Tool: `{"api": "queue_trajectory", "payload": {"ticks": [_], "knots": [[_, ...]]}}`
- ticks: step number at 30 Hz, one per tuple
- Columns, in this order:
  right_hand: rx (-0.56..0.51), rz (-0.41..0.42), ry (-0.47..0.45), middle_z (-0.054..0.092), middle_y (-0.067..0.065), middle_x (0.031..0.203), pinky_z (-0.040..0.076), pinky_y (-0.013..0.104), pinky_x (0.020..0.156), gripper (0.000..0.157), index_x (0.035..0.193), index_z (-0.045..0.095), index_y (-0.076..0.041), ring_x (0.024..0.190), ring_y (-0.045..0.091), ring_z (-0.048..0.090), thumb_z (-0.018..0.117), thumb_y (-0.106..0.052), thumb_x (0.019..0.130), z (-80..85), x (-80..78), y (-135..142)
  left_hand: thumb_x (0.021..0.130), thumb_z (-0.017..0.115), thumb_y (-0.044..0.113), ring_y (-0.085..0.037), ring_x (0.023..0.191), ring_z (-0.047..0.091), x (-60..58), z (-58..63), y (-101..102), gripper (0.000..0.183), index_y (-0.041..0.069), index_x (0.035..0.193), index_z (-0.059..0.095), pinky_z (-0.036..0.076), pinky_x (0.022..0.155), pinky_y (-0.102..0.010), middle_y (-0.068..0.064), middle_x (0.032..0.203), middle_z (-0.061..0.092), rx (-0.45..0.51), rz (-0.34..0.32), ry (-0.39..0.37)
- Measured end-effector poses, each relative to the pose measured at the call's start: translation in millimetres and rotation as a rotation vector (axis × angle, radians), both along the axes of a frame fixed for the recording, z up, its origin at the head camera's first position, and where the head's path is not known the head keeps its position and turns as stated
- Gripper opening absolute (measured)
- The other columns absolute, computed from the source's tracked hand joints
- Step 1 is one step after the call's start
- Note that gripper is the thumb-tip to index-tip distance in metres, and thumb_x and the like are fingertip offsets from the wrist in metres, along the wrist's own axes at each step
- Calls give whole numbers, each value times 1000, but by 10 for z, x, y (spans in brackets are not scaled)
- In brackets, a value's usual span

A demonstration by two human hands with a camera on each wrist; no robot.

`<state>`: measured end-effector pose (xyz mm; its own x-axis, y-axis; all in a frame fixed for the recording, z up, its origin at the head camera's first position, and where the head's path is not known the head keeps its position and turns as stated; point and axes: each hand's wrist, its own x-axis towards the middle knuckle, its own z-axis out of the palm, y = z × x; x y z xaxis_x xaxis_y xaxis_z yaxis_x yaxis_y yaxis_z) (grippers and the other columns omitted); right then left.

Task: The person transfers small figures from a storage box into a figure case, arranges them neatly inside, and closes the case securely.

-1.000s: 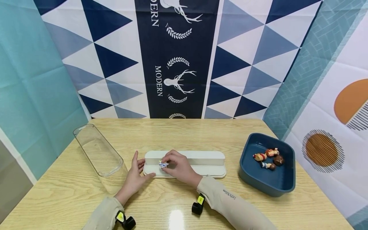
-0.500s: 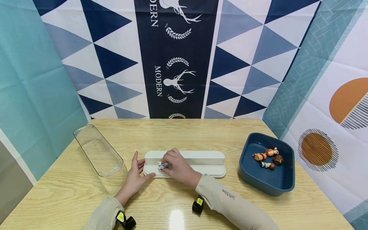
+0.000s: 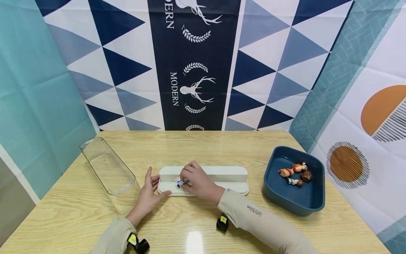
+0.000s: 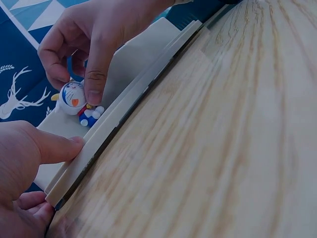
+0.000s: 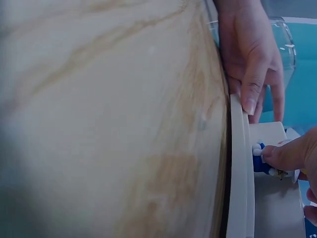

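Observation:
A white two-step display base (image 3: 219, 173) lies lengthwise on the table. My right hand (image 3: 200, 181) pinches a small blue-and-white cartoon figurine (image 3: 179, 182) between thumb and fingers, over the base's lower step near its left end. In the left wrist view the figurine (image 4: 74, 99) shows its round face, tilted, with its blue feet close to the base's front lip. My left hand (image 3: 149, 194) holds the left end of the base, its thumb on the front lip and fingers around the end. My right fingers partly hide the figurine.
A clear open plastic cover (image 3: 109, 165) lies on the table to the left, beside my left hand. On the right stands a dark blue bin (image 3: 295, 204) with several small figurines (image 3: 286, 173) inside. A patterned cloth hangs behind the table.
My right hand has shifted slightly right and turned the figurine, so more of its body shows. My left hand stays at the base's end.

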<state>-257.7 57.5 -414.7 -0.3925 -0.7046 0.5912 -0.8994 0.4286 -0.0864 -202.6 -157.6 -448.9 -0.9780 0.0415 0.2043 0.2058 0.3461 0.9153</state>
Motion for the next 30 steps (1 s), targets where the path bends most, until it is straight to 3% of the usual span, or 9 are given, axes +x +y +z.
{"api": "queue_trajectory", "payload": {"ticks": [9, 17, 30], "knots": [[113, -22, 125, 61, -4, 90, 48, 30, 90, 32, 89, 58, -15, 93, 19, 53, 87, -15, 77, 68, 7, 15, 81, 79, -5, -51, 128, 45, 2, -7, -4, 112, -11, 152, -8, 39, 112, -49, -40, 135, 42, 13, -4, 7], [202, -59, 168, 62, -5, 98, 49, 28, 79, 34, 102, 62, -17, 96, 18, 54, 86, -23, 78, 119, 53, 103, 80, 80, -5, -51, 127, 46, 0, -22, 4, 114, -12, 152, -9, 39, 112, -49, -39, 134, 43, 12, -3, 19], [325, -52, 212, 59, -2, 104, 49, 30, 78, 39, 108, 62, -17, 100, 18, 53, 84, -30, 79, 278, 134, 345, 79, 80, -6, -52, 127, 45, -10, -41, 20, 115, -11, 151, -9, 37, 113, -50, -40, 134, 43, 24, 4, 16]]}}
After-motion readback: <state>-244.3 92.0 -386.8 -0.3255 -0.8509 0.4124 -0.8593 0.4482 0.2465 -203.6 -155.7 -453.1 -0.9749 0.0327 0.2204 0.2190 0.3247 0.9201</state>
